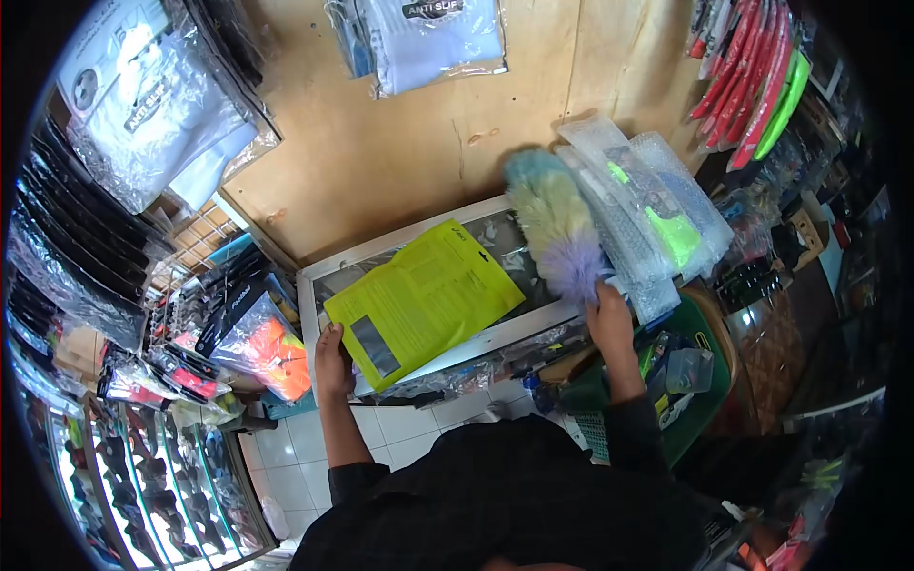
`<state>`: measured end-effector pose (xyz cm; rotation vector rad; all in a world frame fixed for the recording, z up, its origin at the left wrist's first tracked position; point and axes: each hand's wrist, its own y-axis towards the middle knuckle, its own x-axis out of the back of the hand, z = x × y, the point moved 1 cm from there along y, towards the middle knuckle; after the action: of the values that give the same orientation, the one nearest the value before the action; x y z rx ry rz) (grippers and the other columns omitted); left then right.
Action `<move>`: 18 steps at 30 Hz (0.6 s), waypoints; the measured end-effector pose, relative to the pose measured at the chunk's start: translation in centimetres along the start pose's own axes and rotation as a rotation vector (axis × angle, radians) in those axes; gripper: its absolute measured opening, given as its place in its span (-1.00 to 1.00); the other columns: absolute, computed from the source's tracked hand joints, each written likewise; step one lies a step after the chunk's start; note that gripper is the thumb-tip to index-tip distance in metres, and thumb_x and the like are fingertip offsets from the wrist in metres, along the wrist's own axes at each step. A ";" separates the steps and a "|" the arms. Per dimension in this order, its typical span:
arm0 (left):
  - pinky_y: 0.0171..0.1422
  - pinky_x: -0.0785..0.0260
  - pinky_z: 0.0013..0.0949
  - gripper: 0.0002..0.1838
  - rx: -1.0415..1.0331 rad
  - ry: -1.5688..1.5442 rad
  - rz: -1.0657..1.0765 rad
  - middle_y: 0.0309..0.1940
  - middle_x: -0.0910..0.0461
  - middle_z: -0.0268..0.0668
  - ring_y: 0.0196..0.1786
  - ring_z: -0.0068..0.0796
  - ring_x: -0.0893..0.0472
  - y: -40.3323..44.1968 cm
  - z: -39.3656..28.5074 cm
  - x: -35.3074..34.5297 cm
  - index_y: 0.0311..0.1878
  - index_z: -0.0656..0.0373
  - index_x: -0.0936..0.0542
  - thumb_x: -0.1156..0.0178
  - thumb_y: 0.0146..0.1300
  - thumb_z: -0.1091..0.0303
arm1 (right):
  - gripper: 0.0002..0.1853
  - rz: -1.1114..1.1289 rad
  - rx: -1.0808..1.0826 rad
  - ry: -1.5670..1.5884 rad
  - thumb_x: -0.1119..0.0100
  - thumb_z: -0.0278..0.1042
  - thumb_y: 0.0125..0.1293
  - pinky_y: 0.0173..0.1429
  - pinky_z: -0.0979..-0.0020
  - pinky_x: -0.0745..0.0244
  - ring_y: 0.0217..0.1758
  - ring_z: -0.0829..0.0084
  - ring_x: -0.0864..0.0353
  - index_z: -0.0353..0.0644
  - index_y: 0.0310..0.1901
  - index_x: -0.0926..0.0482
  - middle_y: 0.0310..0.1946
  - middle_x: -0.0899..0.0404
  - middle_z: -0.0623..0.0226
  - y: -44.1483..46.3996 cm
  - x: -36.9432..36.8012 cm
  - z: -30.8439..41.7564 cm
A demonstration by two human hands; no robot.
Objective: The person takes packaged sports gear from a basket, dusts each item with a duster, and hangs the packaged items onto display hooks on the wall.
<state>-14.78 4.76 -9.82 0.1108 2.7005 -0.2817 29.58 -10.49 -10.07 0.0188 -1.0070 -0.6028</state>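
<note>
My right hand [609, 319] is wrapped round the handle end of a fluffy duster [557, 224] in teal, cream and purple. The duster's head points away from me, lying over the right part of the glass-topped counter [309, 305]. At the left, my left hand [333, 362] grips the near-left corner of a flat yellow-green package [428, 300], thumb on top and the other fingers partly hidden. This package has a small dark window and a hang hole, and it sits tilted over the counter. Bubble-wrapped packages [666, 214] lie just right of the duster.
Clear-bagged white items [438, 43] hang on the wooden wall [400, 143]. Packaged goods [252, 333] crowd the left side, above a glass display case [162, 485]. A green tub [714, 381] with packets stands to my right. Red packets [747, 81] hang at upper right.
</note>
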 end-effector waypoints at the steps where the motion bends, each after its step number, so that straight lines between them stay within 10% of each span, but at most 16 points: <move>1: 0.09 -0.38 -0.43 -0.75 0.010 0.022 0.035 -0.13 -0.60 -0.33 -0.07 -0.53 -0.58 -0.1 -0.2 0.7 0.01 0.24 -0.51 -0.01 0.51 0.25 | -0.51 0.020 -0.079 -0.097 -0.24 -0.41 0.21 0.15 0.00 -0.45 0.08 -0.19 -0.52 -0.24 0.21 -0.49 0.01 -0.54 -0.15 0.6 0.5 0.5; 4: 0.00 -0.36 -0.38 -0.75 0.018 0.062 0.037 -0.18 -0.58 -0.29 -0.14 -0.49 -0.54 -0.5 -0.9 1.8 -0.07 0.24 -0.51 -0.06 0.49 0.22 | -0.49 -0.167 0.020 -0.450 -0.26 -0.39 0.24 0.24 0.05 -0.38 0.20 -0.12 -0.42 -0.14 0.25 -0.48 0.10 -0.45 -0.07 0.7 0.7 4.7; 6: -0.12 -0.35 -0.38 -0.79 -0.133 1.028 -0.209 -0.25 -0.59 -0.22 -0.20 -0.53 -0.53 -0.5 -1.6 3.0 -0.24 0.25 -0.54 -0.15 0.44 0.28 | -0.49 -0.247 0.092 -0.349 -0.28 -0.37 0.23 0.28 0.04 -0.34 0.23 -0.10 -0.39 -0.14 0.24 -0.49 0.14 -0.42 -0.04 -0.2 0.0 7.1; 8: -0.19 -0.28 -0.31 -0.77 -0.259 1.009 -0.332 -0.32 -0.54 -0.18 -0.25 -0.45 -0.50 -1.4 -1.7 1.0 -0.33 0.27 -0.52 -0.30 0.29 0.31 | -0.49 -0.219 0.148 -0.127 -0.30 -0.36 0.23 0.31 0.03 -0.31 0.26 -0.09 -0.36 -0.15 0.23 -0.49 0.17 -0.40 -0.03 -1.8 -1.3 8.8; 12: 0.15 -0.34 -0.08 -0.66 -0.903 1.198 0.317 -0.12 -0.56 -0.09 0.03 -0.04 -0.51 -3.9 -1.4 -8.7 -0.19 0.22 -0.59 -0.45 0.01 0.30 | -0.55 -0.148 0.191 0.012 -0.24 -0.33 0.27 0.28 -0.01 -0.31 0.18 -0.06 -0.42 -0.21 0.19 -0.49 0.10 -0.44 -0.04 -5.7 -6.4 10.8; 18: 0.46 -0.15 0.02 -0.32 -1.074 1.481 0.707 0.24 -0.38 0.05 0.31 0.08 -0.41 -1.6 5.2 -17.0 0.24 0.18 -0.44 -0.43 0.08 0.14 | -0.59 -0.180 0.163 0.387 -0.15 -0.42 0.32 0.27 0.08 -0.34 0.15 -0.05 -0.45 -0.27 0.20 -0.48 0.07 -0.48 -0.04 -8.7 -7.4 11.4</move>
<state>2.60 1.44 -7.08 1.2726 3.2039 2.1473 13.61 -11.33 -12.15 0.3610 -0.6785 -0.6497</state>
